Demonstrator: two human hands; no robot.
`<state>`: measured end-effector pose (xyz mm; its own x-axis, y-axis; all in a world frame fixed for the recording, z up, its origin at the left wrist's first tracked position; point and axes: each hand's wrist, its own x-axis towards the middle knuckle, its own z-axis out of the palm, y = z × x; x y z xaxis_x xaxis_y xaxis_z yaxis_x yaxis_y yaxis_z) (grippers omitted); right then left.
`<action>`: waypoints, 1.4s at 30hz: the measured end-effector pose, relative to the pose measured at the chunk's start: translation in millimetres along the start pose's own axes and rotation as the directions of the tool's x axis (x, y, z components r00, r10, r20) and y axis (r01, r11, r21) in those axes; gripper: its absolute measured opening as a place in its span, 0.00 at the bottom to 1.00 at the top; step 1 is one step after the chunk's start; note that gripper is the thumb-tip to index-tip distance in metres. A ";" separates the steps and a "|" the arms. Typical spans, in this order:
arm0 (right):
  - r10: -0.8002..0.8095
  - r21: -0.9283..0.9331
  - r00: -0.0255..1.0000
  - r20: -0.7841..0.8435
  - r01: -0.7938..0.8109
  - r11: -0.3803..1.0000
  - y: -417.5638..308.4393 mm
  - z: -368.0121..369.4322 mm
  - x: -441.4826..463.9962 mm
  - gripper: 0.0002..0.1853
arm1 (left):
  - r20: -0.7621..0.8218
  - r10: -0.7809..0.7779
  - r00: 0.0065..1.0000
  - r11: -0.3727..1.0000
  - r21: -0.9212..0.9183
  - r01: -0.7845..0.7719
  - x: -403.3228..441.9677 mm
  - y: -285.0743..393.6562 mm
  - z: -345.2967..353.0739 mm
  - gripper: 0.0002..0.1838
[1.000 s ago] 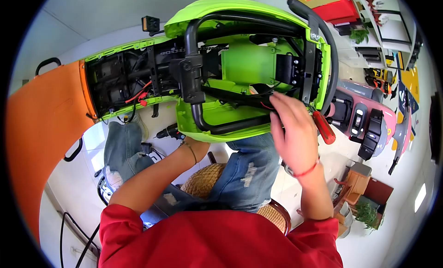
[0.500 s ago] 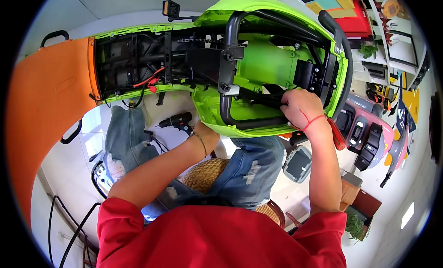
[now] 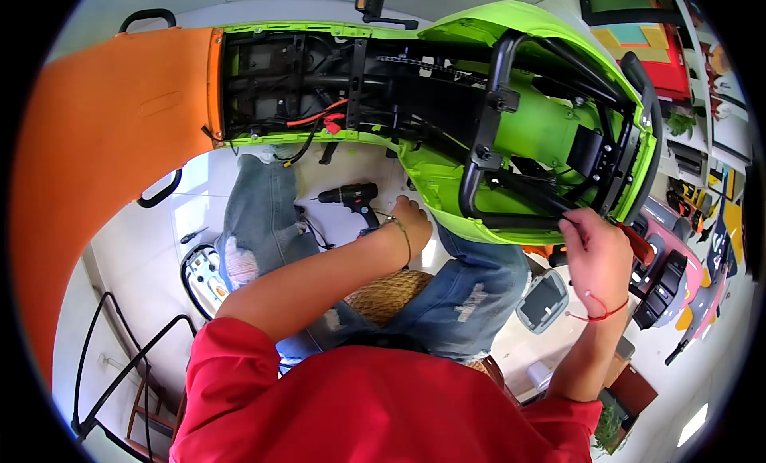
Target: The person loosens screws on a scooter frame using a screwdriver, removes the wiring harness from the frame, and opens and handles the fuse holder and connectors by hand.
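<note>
My left hand [image 3: 412, 227] is beside the near edge of the green body [image 3: 447, 212], fingers curled; what it holds, if anything, is hidden. My right hand [image 3: 598, 244] is at the near right rim, its thumb and fingers pressed together by the end of the black tube [image 3: 519, 220]. Anything between those fingertips is too small to make out. The green body holds a black tubular frame, a chain [image 3: 431, 63] and cables. To the left, red wires with a red connector [image 3: 333, 123] lie in the open chassis.
An orange panel [image 3: 128, 104] adjoins the chassis at left. Below the body, a black drill [image 3: 351, 195] lies on the floor. A grey tray [image 3: 543, 301] is below my right hand. A pink ride-on vehicle [image 3: 682, 275] and shelves [image 3: 710, 128] stand at right.
The view has shifted, so the body appears farther right. My right hand has come out from inside the frame to its near rim. More of my left hand shows beside the green edge.
</note>
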<state>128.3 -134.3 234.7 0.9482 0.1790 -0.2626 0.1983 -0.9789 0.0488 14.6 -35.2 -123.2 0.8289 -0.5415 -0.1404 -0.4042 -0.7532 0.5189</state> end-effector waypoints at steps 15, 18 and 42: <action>-0.042 -0.061 0.993 0.108 0.049 0.997 -0.5 24.9 24.1 0.06 | 0.194 -0.591 0.783 0.805 0.079 0.588 -62.5 -139.0 -173.3 0.15; -0.064 0.028 0.994 0.088 0.062 0.998 11.8 24.1 17.3 0.07 | 0.141 -0.624 0.768 0.779 0.032 0.627 -60.8 -157.8 -172.5 0.18; 0.024 0.382 0.929 -0.370 0.129 0.915 72.7 65.8 -82.0 0.24 | -0.169 -0.685 0.708 0.696 -0.438 0.569 -43.0 -226.9 -93.9 0.14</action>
<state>48.6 -226.6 196.3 0.9772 0.1791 0.1142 0.2086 -0.9102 -0.3577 106.9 194.0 -155.8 0.9295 0.1958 -0.3126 0.3597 -0.6687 0.6508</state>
